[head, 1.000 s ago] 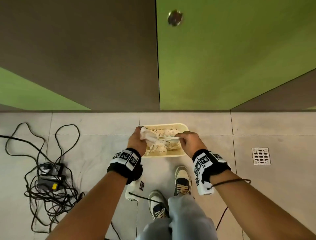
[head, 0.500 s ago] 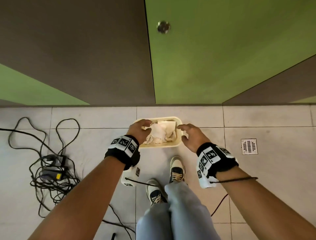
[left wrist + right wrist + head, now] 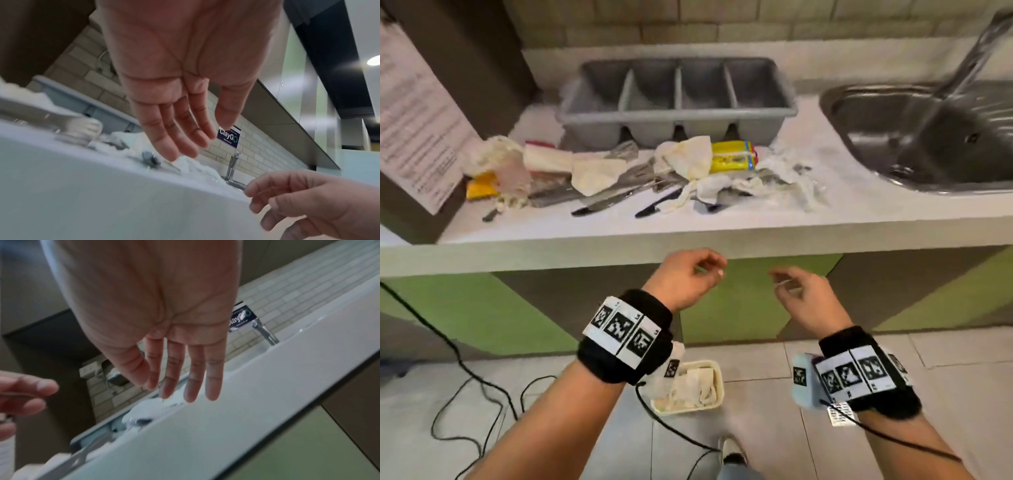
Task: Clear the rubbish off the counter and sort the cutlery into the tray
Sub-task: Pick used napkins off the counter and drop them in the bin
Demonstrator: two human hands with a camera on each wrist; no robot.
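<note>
Both hands hang empty with relaxed fingers just below the counter's front edge (image 3: 688,236); my left hand (image 3: 698,270) and right hand (image 3: 791,284) are a little apart. The wrist views show the same loose fingers of the left hand (image 3: 185,129) and the right hand (image 3: 180,369). On the counter lies a heap of crumpled napkins (image 3: 688,154), a yellow packet (image 3: 732,156) and black-handled knives (image 3: 599,205) with forks among them. Behind the heap stands a grey cutlery tray (image 3: 599,126) whose compartments look empty. A cream bin (image 3: 719,383) on the floor holds used tissues.
A steel sink (image 3: 835,113) with a tap (image 3: 976,44) fills the counter's right end. A printed sheet (image 3: 417,113) leans on a dark panel at the left. Black cables (image 3: 465,370) trail over the tiled floor to the left of the bin.
Both hands let go of the tissues in the floor bin and rose to counter height. The head view lifted from the floor to the counter.
</note>
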